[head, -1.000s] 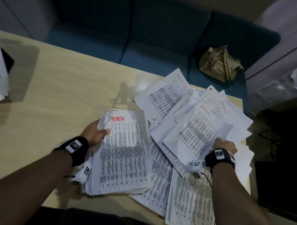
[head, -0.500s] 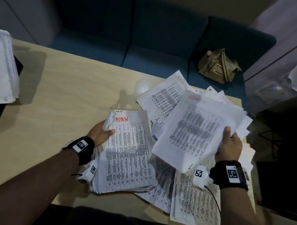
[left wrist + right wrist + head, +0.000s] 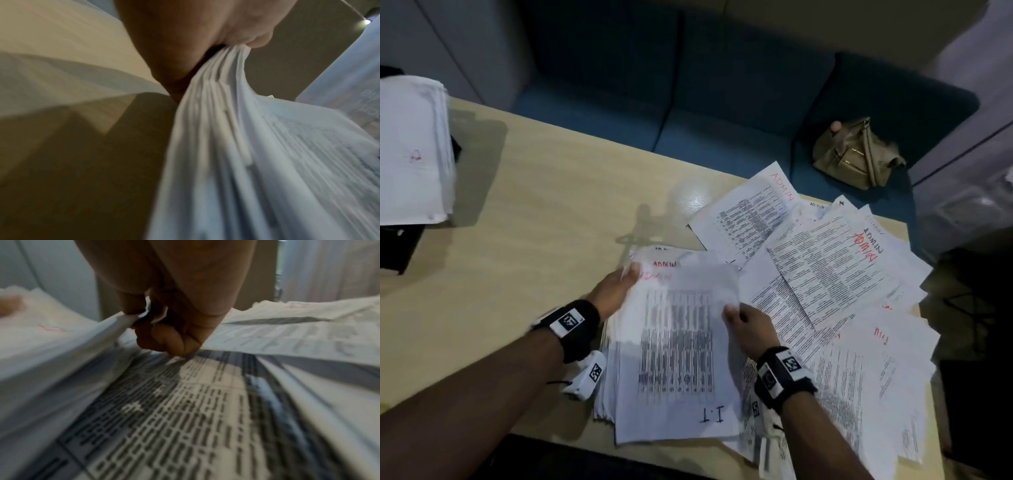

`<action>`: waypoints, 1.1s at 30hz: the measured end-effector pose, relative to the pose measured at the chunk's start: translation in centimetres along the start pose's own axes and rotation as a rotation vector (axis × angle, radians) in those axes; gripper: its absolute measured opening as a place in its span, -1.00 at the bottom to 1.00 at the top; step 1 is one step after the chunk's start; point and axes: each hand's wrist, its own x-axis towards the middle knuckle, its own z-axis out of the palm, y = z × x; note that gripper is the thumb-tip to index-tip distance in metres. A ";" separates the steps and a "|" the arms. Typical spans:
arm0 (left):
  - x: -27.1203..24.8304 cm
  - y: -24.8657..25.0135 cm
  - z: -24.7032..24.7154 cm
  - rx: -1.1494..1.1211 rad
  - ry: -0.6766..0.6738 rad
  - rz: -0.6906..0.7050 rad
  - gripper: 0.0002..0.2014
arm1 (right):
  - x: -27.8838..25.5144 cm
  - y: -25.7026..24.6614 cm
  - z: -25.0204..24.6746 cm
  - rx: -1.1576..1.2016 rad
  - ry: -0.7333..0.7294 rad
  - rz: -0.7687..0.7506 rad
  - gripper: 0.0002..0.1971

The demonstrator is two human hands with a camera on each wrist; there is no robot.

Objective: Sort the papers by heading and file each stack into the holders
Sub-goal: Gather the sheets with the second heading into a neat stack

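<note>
Far left edge of the counter [image 3: 524,212], a white filed batch [image 3: 412,150] stands up in what looks like a dark holder, so some filing seems done, though most of the job is clearly left. Moving right, the left hand [image 3: 616,291] has its grip wrapped on the far left corner of the gathered stack [image 3: 613,370], thumb on top, thin sheet edges fanning and bending softly. On top comes a limp printed sheet [image 3: 678,356], dense table text, "I.T" handwritten at its near end, its right edge in the right hand's [image 3: 746,325] narrow pinching grip. Over at the right edge, loose papers [image 3: 835,270] sprawl, overlapping, red and black "ADMIN" scrawls showing — unsorted yet. Beyond, a tan bag [image 3: 854,154] slumps on the blue sofa [image 3: 688,102].
</note>
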 end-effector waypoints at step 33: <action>1.1 -2.2 -1.9 -0.088 0.232 0.244 -0.55 | -0.5 -6.6 3.1 -0.144 -0.043 -0.328 -0.79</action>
